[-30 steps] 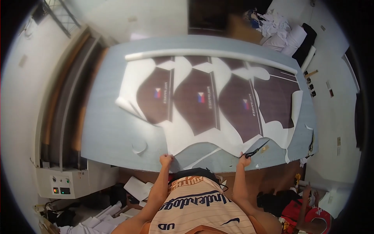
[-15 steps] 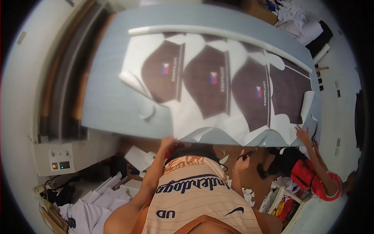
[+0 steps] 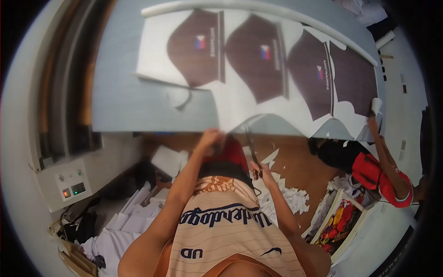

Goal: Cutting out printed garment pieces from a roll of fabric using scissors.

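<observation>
A long white sheet (image 3: pixel 295 111) printed with dark brown shaped panels, most bearing a small flag, lies over the blue-grey table (image 3: pixel 152 108). Its near edge is cut in curves and peaks. At the table's front edge my left hand (image 3: pixel 212 140) is closed on a near corner of this sheet, fingers slightly blurred. To its right, below the edge, my right hand (image 3: pixel 261 171) grips dark scissors (image 3: pixel 251 147) by the handles. Their blades point up toward the sheet's near edge, right of my left hand.
A co-worker in a red top (image 3: pixel 369 171) stands at right, one hand at the sheet's rolled end. White scraps (image 3: pixel 290 201) litter the brown floor. A crate of colourful cloth (image 3: pixel 339 226) stands lower right; white material (image 3: pixel 115 244) is heaped lower left, below a control panel (image 3: pixel 71 184).
My right hand has brought the scissors left, closer to my left hand, blades now pointing up. The co-worker's hand has shifted to the sheet's rolled end. The whole view has tilted down.
</observation>
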A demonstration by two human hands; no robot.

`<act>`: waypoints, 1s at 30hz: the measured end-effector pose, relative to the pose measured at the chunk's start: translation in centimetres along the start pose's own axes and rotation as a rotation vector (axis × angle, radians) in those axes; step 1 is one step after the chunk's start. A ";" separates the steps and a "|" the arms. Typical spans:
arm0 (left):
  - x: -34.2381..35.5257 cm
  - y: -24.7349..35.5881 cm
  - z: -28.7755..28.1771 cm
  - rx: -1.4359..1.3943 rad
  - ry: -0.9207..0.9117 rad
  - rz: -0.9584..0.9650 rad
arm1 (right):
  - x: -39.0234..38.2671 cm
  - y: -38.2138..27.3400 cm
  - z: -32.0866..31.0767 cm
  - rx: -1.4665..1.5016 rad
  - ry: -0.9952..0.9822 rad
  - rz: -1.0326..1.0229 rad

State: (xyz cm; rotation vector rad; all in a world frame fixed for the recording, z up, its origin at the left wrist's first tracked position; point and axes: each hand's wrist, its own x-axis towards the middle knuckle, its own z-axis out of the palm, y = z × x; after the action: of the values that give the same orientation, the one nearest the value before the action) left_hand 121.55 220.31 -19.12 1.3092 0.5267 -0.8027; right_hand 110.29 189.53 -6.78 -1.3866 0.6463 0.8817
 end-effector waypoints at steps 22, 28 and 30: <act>-0.3 -2.4 -0.5 0.023 0.062 0.009 | 14.3 -13.1 -0.2 -0.392 -0.331 -0.075; 0.2 -4.2 0.3 -0.016 0.099 -0.037 | 18.5 -16.8 0.4 -0.365 -0.400 -0.029; 0.6 -4.7 0.3 -0.052 0.124 0.015 | 19.5 -18.4 1.4 -0.460 -0.502 -0.081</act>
State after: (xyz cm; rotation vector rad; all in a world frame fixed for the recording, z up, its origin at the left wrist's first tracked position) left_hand 118.29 219.62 -22.45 1.3194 0.6313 -0.6941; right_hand 136.01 194.35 -12.62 -1.4957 -0.0017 1.3067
